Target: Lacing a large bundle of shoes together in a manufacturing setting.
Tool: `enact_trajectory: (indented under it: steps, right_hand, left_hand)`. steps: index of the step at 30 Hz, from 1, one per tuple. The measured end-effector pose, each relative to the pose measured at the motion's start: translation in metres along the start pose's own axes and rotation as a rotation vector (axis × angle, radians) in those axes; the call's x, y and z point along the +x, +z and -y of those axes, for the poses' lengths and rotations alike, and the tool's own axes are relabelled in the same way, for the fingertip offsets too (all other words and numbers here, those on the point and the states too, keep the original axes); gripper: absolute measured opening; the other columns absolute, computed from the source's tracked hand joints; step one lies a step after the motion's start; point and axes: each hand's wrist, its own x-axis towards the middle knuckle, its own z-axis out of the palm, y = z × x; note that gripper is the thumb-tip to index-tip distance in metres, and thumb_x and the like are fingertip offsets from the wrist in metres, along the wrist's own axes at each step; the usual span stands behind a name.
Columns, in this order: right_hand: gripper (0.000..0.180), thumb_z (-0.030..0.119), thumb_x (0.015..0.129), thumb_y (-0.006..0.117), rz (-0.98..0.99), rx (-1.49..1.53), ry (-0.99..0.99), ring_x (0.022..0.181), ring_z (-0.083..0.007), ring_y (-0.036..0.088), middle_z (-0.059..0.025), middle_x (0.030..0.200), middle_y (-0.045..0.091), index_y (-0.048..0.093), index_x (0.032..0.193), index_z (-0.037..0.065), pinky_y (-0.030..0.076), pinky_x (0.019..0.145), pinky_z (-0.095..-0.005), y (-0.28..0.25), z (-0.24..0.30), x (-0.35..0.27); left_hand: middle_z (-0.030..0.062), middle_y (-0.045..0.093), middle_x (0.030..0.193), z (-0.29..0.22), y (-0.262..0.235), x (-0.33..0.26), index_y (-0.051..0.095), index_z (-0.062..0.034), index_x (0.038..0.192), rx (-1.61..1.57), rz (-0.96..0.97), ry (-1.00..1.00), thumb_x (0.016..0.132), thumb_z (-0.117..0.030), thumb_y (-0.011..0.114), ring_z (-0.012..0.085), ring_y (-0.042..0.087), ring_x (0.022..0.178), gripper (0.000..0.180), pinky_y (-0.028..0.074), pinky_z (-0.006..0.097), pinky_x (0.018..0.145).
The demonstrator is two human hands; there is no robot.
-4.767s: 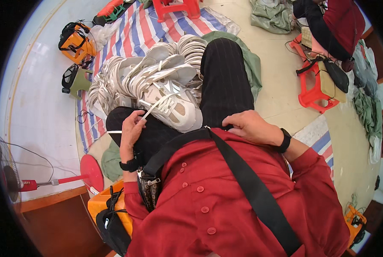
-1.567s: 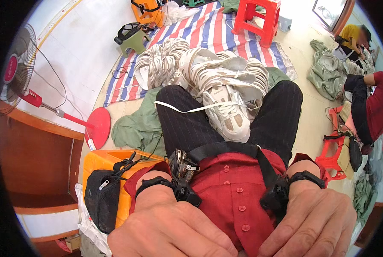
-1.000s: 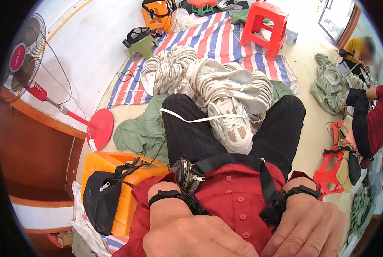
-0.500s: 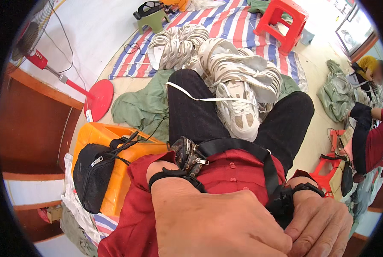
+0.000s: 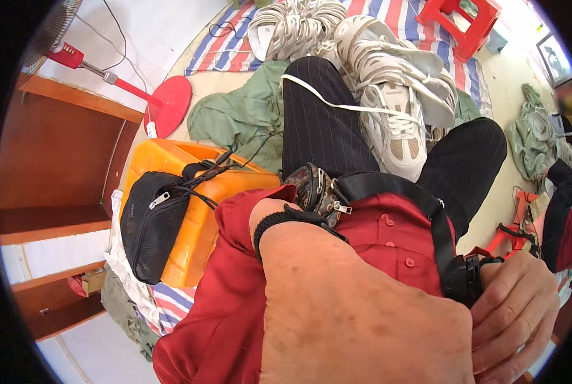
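Note:
My left hand [image 5: 369, 320] fills the lower middle, with its forearm crossing my lap and a black band [image 5: 292, 221] on the wrist. Its fingers are hidden below the frame. Beside it, my right hand [image 5: 513, 313] has bent fingers pressed together against the left hand; whatever lies under them is hidden. A black buckle [image 5: 468, 275] on a strap sits by my right wrist. Between my knees stands a pale beige-and-white sneaker [image 5: 394, 131], toe toward me, with a loose white lace [image 5: 327, 99] across my left thigh. Stacked sneakers [image 5: 394, 57] lie behind it.
On my left are an orange plastic stool [image 5: 171, 269] carrying a black mesh pouch [image 5: 148, 230], and a fan's red base [image 5: 171, 105]. A red stool [image 5: 471, 32] stands far right on striped sheeting [image 5: 375, 9]. Another person's dark-clad leg [image 5: 557, 211] shows at right.
My view has shifted, so the sneakers, stools and my legs appear higher and farther right. Both hands stay close together near the lower right. The sneaker remains between my knees.

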Motion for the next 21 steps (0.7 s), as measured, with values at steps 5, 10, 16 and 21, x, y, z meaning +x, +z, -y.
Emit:
enact_trajectory:
  steps: [5, 10, 16, 21]
  right_hand:
    - [0.013, 0.011, 0.09, 0.057, 0.075, 0.036, -0.093, 0.062, -0.0164, 0.064, -0.0087, 0.082, 0.069, 0.069, 0.092, 0.006, 0.051, 0.057, -0.0238, -0.01, -0.016, -0.007]
    - [0.013, 0.012, 0.089, 0.059, 0.092, 0.016, 0.058, 0.06, -0.0142, 0.064, -0.009, 0.081, 0.069, 0.069, 0.094, 0.006, 0.051, 0.057, -0.0238, -0.011, -0.014, -0.008]
    - [0.013, 0.016, 0.087, 0.063, 0.118, 0.007, 0.052, 0.06, -0.0154, 0.064, -0.0094, 0.08, 0.068, 0.069, 0.093, 0.006, 0.053, 0.058, -0.0254, -0.014, -0.02, -0.01]
    - [0.013, 0.015, 0.085, 0.066, 0.161, -0.007, 0.043, 0.059, -0.0174, 0.064, -0.0111, 0.082, 0.066, 0.068, 0.093, 0.005, 0.053, 0.057, -0.0258, -0.02, -0.024, -0.013]
  left_hand:
    - [0.0134, 0.061, 0.083, 0.004, 0.002, 0.001, 0.058, 0.0057, 0.096, 0.0, -0.041, 0.006, 0.082, -0.03, 0.063, 0.0274, 0.061, 0.064, 0.038, 0.05, 0.032, 0.053]
    - [0.0135, 0.062, 0.083, 0.006, 0.004, -0.002, 0.058, 0.0056, 0.097, -0.016, -0.041, 0.02, 0.084, -0.03, 0.063, 0.0274, 0.061, 0.064, 0.038, 0.05, 0.032, 0.053]
    - [0.0136, 0.062, 0.084, 0.005, 0.014, -0.004, 0.058, 0.0056, 0.097, 0.014, -0.049, 0.032, 0.085, -0.031, 0.062, 0.0274, 0.061, 0.064, 0.039, 0.05, 0.032, 0.053]
    - [0.0138, 0.062, 0.084, 0.014, 0.015, -0.005, 0.058, 0.0055, 0.097, 0.034, -0.066, 0.048, 0.086, -0.032, 0.061, 0.0274, 0.061, 0.064, 0.039, 0.05, 0.032, 0.053]
